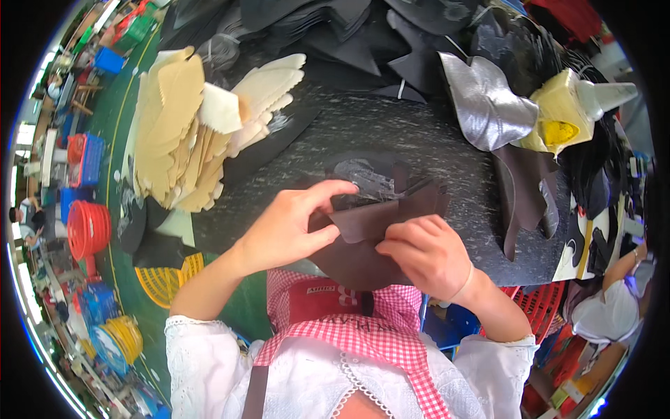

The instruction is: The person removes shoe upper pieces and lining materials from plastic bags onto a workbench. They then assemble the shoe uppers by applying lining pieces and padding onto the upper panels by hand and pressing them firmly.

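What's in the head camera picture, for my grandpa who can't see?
A person's left hand and right hand handle dark brown sheets at the near edge of a dark table. Cream cut pieces are heaped on the left; a silver sheet and pale yellow container sit on the right.

Could pass over the bare tabletop (412, 129) beyond the brown sheets (368, 222); met beige cut pieces (165, 133) leftward, squeeze bottle (571, 101) rightward.
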A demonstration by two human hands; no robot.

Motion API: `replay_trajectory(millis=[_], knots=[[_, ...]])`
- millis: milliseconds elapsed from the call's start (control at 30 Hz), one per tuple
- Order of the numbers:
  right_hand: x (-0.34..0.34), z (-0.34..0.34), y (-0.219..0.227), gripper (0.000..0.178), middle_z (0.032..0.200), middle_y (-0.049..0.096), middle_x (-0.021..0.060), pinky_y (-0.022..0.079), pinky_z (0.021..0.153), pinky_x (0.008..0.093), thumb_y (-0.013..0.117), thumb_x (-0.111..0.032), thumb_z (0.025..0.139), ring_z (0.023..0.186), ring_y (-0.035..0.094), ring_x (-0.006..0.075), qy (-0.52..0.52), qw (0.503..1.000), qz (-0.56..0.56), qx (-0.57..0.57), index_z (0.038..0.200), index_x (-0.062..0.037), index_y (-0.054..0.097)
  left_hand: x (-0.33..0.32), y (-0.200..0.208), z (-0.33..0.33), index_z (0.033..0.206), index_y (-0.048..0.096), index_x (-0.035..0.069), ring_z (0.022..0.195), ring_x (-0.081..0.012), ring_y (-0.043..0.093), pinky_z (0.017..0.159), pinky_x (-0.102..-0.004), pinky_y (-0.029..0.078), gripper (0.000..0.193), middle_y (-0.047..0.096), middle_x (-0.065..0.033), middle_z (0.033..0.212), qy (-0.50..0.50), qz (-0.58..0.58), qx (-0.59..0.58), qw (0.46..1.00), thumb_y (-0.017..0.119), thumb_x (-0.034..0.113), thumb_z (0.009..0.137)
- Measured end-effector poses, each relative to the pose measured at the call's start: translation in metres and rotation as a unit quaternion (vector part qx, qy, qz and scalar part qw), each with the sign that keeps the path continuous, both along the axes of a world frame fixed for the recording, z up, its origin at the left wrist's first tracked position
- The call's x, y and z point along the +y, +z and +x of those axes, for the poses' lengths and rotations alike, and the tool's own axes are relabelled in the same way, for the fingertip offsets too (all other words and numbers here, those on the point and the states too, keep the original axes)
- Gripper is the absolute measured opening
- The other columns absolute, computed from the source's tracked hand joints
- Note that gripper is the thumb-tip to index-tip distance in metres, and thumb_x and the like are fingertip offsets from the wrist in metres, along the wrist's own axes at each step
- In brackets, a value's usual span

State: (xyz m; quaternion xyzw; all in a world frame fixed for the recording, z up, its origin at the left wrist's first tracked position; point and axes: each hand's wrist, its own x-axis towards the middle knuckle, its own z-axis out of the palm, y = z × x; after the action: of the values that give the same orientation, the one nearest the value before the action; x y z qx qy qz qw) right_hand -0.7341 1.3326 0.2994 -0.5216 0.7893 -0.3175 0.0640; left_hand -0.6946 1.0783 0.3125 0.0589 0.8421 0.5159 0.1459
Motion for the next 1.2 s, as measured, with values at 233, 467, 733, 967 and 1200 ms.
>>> replay_trajectory(millis=[233,467,733,967,1200], knots=[[-0.009,-0.007,0.009,0.039,0.114,0.055,0.0074,0.042,0.085,0.0361,0.066,-0.006,0.069,0.098,0.056,0.0232,0.052,0.998,0.045,0.015,0.108,-0.0086,0.062,-0.029,-0.014,0.02,0.12,0.057,0.006,0.064,-0.0045,0.057,0.057,-0.0192,0.046,0.044,0.06,-0.0009,0.079,0.132,0.034,0.005,0.991,0.068,0.001,0.078],[-0.038,-0.042,0.017,0.046,0.139,0.044,0.0111,0.034,0.102,0.042,0.064,-0.02,0.078,0.125,0.045,0.0263,0.084,0.994,0.056,0.05,0.122,-0.0106,0.056,-0.027,-0.013,0.016,0.121,0.057,0.008,0.06,-0.0045,0.056,0.051,-0.0209,0.044,0.046,0.058,-0.0027,0.082,0.115,-0.023,0.063,0.991,0.067,0.001,0.077],[-0.042,-0.049,-0.004,0.044,0.141,0.042,0.0106,0.027,0.112,0.0446,0.057,-0.017,0.087,0.133,0.037,0.0257,0.153,0.984,0.074,0.06,0.13,-0.0147,0.05,0.003,-0.017,0.017,0.139,0.037,0.002,0.118,-0.0342,0.052,0.097,-0.0379,0.044,0.058,0.045,-0.0198,0.137,-0.035,-0.034,0.264,0.963,0.051,-0.007,0.083],[0.013,-0.017,0.017,0.037,0.109,0.06,0.0075,0.041,0.093,0.0425,0.074,-0.013,0.066,0.102,0.057,0.0257,0.103,0.994,-0.031,-0.01,0.101,-0.0094,0.064,-0.007,-0.019,0.01,0.137,0.039,0.0,0.13,-0.035,0.041,0.106,-0.0427,0.036,0.059,0.036,-0.0181,0.145,-0.179,-0.082,0.265,0.944,0.058,0.001,0.08],[0.0,0.002,-0.006,0.02,0.103,0.06,0.0055,0.042,0.091,0.0406,0.071,-0.012,0.073,0.102,0.055,0.0233,0.108,0.992,-0.054,-0.025,0.092,-0.0089,0.065,0.0,-0.021,0.001,0.145,0.028,0.003,0.143,-0.0316,0.016,0.116,-0.0464,0.017,0.088,0.021,-0.0168,0.153,-0.329,-0.206,0.249,0.888,0.054,0.06,0.082]])
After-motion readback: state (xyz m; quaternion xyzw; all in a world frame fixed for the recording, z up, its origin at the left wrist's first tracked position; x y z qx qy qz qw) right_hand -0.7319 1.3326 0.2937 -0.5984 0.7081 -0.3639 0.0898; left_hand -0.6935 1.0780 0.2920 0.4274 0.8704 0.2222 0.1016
